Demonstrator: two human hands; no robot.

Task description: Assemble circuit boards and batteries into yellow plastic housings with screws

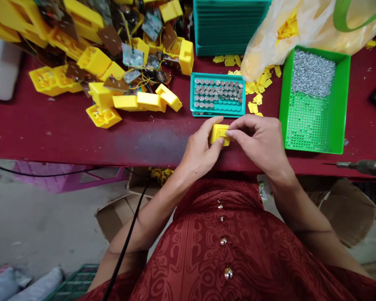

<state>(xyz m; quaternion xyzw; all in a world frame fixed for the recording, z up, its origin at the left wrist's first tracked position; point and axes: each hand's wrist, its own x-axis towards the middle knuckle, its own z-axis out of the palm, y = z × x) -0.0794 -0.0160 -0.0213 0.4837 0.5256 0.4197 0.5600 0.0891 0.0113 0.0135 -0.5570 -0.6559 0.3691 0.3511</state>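
Near the front edge of the red-covered table (59,129), a small yellow block (217,140) is held between both hands, just in front of the body. The left hand (202,146) closes on it from the side, thumb at the near edge and fingers at the far one, a hold that seems meant to steady the block while leaving its upper face bare. The right hand (260,140) pinches narrowly, thumb and forefinger meeting at the end of a slim yellow piece (222,133) lying against that face; whether the piece is seated or loose I cannot tell.

Just beyond the fingers lies a teal tray (217,112) with rows of silvery round cells (207,93), close enough to reach without leaning. Loose yellow tabs (253,86) spill beside it, below a plastic bag (265,46), perhaps their source. To the right, a green basket (310,125) keeps small silvery pieces, likely screws (313,71), heaped at its far end; its walls presumably stop them scattering. A driver (366,166) points inward from the right edge, near the right arm. Stacked teal trays (232,29) stand behind, and yellow housings (125,102) with wired boards crowd the left.
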